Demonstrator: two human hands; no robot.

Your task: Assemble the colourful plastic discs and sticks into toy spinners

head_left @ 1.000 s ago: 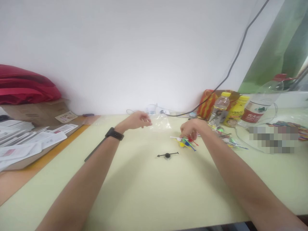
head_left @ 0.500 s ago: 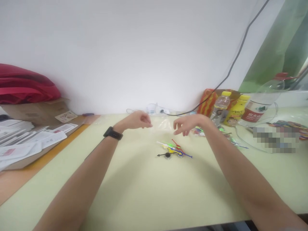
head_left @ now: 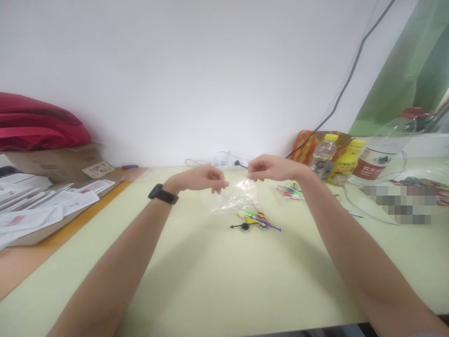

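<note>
A clear plastic bag (head_left: 235, 197) hangs between my two hands above the table. My left hand (head_left: 205, 179), with a black watch on its wrist, pinches the bag's upper left edge. On the other side my right hand (head_left: 271, 168) has its fingers closed on the upper right edge. Just below and in front of the bag lies a small cluster of coloured plastic spinner pointers (head_left: 254, 219) with arrow-shaped ends, in black, yellow, green, red and blue. The bag's lower edge overlaps part of that cluster.
More coloured pointers (head_left: 290, 191) lie beyond my right forearm. Bottles, including a large water bottle (head_left: 377, 157), stand at the back right near a cable (head_left: 345, 89). At left are stacked paper packets (head_left: 45, 206), a cardboard box (head_left: 52, 164) and a red cloth bag (head_left: 38, 124).
My right hand has moved up and slightly left, and its spread fingers have closed on the bag. The bag is now lifted and stretched between both hands. The pointer cluster stays put.
</note>
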